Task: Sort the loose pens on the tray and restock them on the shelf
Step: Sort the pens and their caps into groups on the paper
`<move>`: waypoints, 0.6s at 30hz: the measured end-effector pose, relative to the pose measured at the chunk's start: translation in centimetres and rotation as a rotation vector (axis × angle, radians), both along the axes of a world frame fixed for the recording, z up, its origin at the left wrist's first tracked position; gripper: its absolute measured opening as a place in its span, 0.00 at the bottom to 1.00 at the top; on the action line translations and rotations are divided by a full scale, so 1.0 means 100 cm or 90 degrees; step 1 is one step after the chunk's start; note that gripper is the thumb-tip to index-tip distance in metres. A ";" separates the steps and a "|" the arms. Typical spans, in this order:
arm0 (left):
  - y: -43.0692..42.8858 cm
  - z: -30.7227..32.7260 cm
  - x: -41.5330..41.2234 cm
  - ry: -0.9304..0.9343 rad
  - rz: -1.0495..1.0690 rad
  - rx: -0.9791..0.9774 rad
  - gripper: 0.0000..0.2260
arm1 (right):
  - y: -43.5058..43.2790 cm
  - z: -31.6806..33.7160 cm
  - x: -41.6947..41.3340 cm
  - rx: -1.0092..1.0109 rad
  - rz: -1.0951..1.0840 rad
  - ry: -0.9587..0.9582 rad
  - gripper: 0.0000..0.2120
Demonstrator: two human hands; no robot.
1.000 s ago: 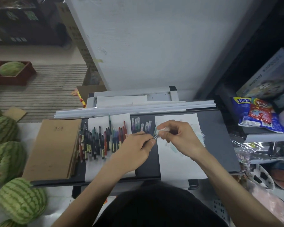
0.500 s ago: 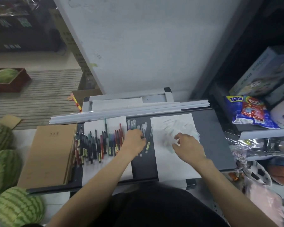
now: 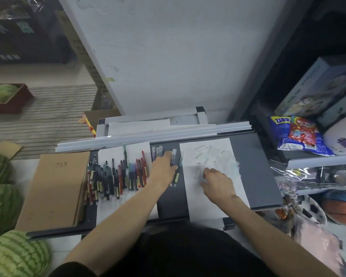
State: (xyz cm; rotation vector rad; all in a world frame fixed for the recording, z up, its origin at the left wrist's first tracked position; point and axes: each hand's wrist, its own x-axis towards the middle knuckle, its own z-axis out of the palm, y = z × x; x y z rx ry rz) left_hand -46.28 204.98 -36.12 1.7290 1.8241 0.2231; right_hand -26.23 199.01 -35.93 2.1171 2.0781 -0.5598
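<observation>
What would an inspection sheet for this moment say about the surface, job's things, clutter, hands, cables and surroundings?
Surface: dark grey tray carrying two white sheets.
Job's things: dark and red pens in a row on the left sheet; clear pens on bare tray between the sheets.
Clutter: clear wrappers piled on the right sheet; brown notebooks at the tray's left end.
Hands: left hand rests on the clear pens; right hand over the right sheet, apparently holding nothing.
Cables: nothing seen.
Surroundings: watermelons on the left; snack bag and balls on the right.
</observation>
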 end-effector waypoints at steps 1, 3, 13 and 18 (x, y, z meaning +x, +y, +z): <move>-0.001 -0.001 -0.002 -0.004 0.008 -0.003 0.15 | 0.001 -0.001 -0.001 0.004 0.002 -0.004 0.08; -0.002 -0.002 -0.005 -0.022 0.027 -0.008 0.16 | 0.003 -0.002 0.000 0.016 0.007 -0.005 0.10; -0.010 -0.008 -0.008 -0.020 0.008 -0.028 0.13 | 0.011 -0.007 0.005 0.054 0.043 -0.019 0.09; -0.015 -0.004 -0.013 -0.051 0.032 -0.024 0.10 | 0.013 -0.011 0.003 0.108 0.071 -0.048 0.07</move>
